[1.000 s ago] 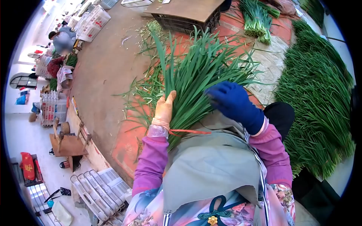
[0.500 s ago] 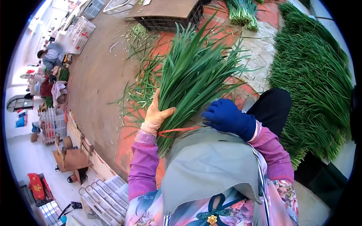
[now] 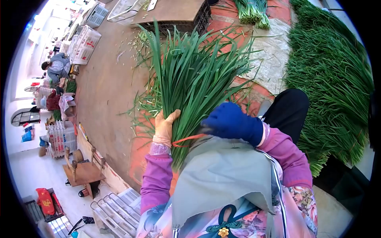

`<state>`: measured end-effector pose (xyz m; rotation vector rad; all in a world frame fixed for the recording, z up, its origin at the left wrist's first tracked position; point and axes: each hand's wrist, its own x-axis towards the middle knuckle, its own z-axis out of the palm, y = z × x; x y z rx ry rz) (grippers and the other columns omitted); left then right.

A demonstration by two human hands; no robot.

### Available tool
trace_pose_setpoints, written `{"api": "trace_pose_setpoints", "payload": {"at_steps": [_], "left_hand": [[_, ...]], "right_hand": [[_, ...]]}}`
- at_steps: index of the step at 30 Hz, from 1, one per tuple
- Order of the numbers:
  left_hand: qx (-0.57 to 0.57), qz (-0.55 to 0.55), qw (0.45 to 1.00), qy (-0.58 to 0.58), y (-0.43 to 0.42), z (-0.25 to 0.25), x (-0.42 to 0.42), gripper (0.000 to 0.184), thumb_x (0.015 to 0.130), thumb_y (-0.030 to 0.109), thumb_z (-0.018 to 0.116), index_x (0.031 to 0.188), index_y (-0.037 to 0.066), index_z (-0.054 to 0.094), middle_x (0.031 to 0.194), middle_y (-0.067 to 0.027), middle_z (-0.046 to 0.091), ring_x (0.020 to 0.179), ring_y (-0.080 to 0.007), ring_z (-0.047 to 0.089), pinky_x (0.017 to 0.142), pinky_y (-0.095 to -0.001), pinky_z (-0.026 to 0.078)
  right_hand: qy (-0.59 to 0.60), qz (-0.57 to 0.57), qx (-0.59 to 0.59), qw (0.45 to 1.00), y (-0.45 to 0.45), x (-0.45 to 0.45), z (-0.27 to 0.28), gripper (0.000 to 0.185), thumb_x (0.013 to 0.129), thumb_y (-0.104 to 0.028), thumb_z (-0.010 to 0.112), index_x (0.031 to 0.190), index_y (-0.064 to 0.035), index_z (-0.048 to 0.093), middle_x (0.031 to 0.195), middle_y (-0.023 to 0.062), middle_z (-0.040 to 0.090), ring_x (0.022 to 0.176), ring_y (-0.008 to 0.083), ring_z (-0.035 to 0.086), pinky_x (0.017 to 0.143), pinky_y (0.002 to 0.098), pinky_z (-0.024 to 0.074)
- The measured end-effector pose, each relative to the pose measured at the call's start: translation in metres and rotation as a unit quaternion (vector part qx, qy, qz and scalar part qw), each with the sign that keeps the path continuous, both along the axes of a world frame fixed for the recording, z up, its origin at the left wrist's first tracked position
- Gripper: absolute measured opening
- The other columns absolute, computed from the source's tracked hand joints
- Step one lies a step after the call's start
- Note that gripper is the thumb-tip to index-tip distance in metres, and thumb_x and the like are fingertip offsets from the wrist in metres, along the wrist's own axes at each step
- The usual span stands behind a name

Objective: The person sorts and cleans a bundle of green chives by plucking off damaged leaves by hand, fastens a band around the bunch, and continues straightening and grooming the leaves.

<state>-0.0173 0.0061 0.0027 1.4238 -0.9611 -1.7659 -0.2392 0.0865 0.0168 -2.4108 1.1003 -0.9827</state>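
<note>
A thick bunch of green garlic chives (image 3: 194,75) stands fanned out in front of my lap, leaves pointing away from me. My left hand (image 3: 164,127), in a pale orange glove, is closed round the left side of its lower part. An orange-red tie (image 3: 188,140) crosses the bunch just below that hand and stretches to the right. At the tie's right end is my right hand (image 3: 234,123), in a dark blue glove, with fingers curled closed; its fingertips are blurred and partly hidden. The grey apron (image 3: 222,170) lies under the lower stems.
A large heap of chives (image 3: 329,79) lies on the right, and tied bunches (image 3: 253,14) lie at the top. A board-topped black crate (image 3: 170,16) stands ahead. Loose trimmings (image 3: 145,107) litter the floor. White crates (image 3: 117,210), a wooden stool (image 3: 83,172) and a person (image 3: 57,65) are leftward.
The bunch has swung more upright, its leaf tips moving left. My left hand has moved slightly down and right, while my right hand has shifted left, closer to the bunch.
</note>
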Motion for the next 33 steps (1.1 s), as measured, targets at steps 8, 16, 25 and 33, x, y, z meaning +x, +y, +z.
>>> {"api": "trace_pose_setpoints", "payload": {"at_steps": [8, 16, 25, 33], "left_hand": [[-0.044, -0.022, 0.999, 0.0, 0.006, 0.001, -0.007, 0.025, 0.076, -0.003, 0.062, 0.101, -0.001, 0.058, 0.089, -0.0074, 0.063, 0.073, -0.0149, 0.06, 0.069, -0.0261, 0.051], [-0.139, -0.058, 0.986, -0.064, 0.012, -0.002, -0.008, 0.033, 0.073, -0.003, 0.066, 0.104, -0.003, 0.056, 0.094, -0.0063, 0.063, 0.081, -0.0123, 0.058, 0.076, -0.0245, 0.046], [-0.143, -0.055, 0.987, -0.055, 0.012, -0.005, -0.01, 0.035, 0.072, -0.003, 0.067, 0.105, -0.003, 0.055, 0.093, -0.0061, 0.063, 0.079, -0.0112, 0.057, 0.074, -0.0238, 0.047], [-0.144, -0.073, 0.984, -0.08, 0.012, -0.007, -0.011, 0.037, 0.071, 0.0, 0.068, 0.105, -0.002, 0.056, 0.091, -0.0049, 0.064, 0.078, -0.0108, 0.058, 0.074, -0.0239, 0.047]], "right_hand": [[-0.235, -0.243, -0.096, 0.936, -0.058, -0.046, 0.025, 0.02, 0.075, -0.024, 0.065, 0.088, -0.0091, 0.062, 0.081, 0.011, 0.063, 0.071, 0.0269, 0.062, 0.059, 0.0333, 0.0486], [0.075, -0.286, 0.067, 0.953, -0.072, -0.037, 0.009, 0.028, 0.071, -0.035, 0.065, 0.072, -0.0084, 0.056, 0.072, 0.0134, 0.06, 0.069, 0.0325, 0.061, 0.057, 0.0417, 0.0469], [-0.406, -0.085, 0.321, 0.851, -0.033, -0.065, 0.05, 0.016, 0.079, -0.019, 0.061, 0.078, -0.0034, 0.064, 0.062, 0.003, 0.058, 0.051, 0.01, 0.054, 0.047, 0.0226, 0.0424], [-0.473, -0.039, 0.37, 0.799, -0.008, -0.082, 0.038, 0.009, 0.073, -0.008, 0.061, 0.081, -0.0034, 0.062, 0.076, 0.0073, 0.062, 0.065, 0.0156, 0.059, 0.058, 0.028, 0.0462]]}}
